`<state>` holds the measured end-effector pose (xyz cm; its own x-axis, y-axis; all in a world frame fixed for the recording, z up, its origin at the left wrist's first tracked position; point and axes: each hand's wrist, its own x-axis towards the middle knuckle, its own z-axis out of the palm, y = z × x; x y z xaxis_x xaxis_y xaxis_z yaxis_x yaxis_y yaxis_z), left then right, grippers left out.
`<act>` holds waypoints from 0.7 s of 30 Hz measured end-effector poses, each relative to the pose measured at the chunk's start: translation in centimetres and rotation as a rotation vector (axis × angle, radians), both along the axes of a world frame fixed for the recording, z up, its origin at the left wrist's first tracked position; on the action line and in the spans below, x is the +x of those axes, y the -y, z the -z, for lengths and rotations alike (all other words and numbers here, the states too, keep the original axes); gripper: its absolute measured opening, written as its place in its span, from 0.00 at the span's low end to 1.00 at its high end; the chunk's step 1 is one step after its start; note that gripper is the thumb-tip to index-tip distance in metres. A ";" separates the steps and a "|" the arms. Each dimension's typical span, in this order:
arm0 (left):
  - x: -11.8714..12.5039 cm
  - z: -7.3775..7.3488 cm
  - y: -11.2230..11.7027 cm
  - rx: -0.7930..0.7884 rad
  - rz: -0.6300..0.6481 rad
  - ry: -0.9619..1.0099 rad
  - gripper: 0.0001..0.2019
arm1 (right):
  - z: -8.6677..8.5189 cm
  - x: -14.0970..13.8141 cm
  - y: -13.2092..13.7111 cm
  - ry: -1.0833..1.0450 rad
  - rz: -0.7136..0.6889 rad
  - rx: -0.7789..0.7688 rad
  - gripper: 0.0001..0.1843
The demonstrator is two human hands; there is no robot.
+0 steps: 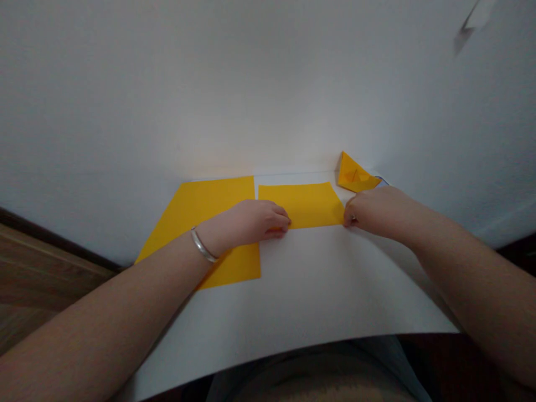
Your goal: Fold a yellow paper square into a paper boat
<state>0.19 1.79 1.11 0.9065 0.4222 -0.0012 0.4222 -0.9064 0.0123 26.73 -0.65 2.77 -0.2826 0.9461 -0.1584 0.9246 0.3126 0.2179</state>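
A smaller yellow rectangle of paper point(312, 205) lies flat on the white table, wider than it is deep. My left hand point(270, 218) is at its near left corner, fingers curled and pressed together on the paper's edge. At the near right corner, the closed fingers of my right hand point(363, 207) grip the paper. Under my left wrist and forearm lies a larger yellow sheet of paper point(221, 204), partly covered by the arm. Just beyond my right hand stands a folded yellow paper shape point(355, 174) that looks like a boat.
The white table point(310, 290) meets a pale wall point(268, 84) at its far edge. A bluish item point(383, 182), mostly hidden, peeks out behind my right hand. Wooden furniture point(46, 279) stands at the left. The table's near edge runs close to my body.
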 end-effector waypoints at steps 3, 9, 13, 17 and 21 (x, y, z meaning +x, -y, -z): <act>-0.3 -0.6 0.0 -0.042 -0.049 -0.034 0.10 | -0.1 0.0 0.0 0.029 0.005 -0.016 0.06; -1.3 -0.5 -0.5 -0.109 -0.182 -0.038 0.10 | -0.1 0.0 0.0 0.066 0.040 -0.033 0.07; -2.0 -0.1 -1.1 -0.144 -0.232 -0.061 0.12 | 0.3 0.3 -0.1 0.015 0.052 -0.013 0.06; -2.1 -0.2 -1.2 -0.173 -0.236 -0.075 0.13 | 0.5 0.6 -0.1 0.004 0.055 -0.001 0.07; -2.1 -0.7 -1.0 -0.161 -0.254 -0.107 0.11 | 0.5 0.5 -0.1 0.001 0.063 -0.006 0.07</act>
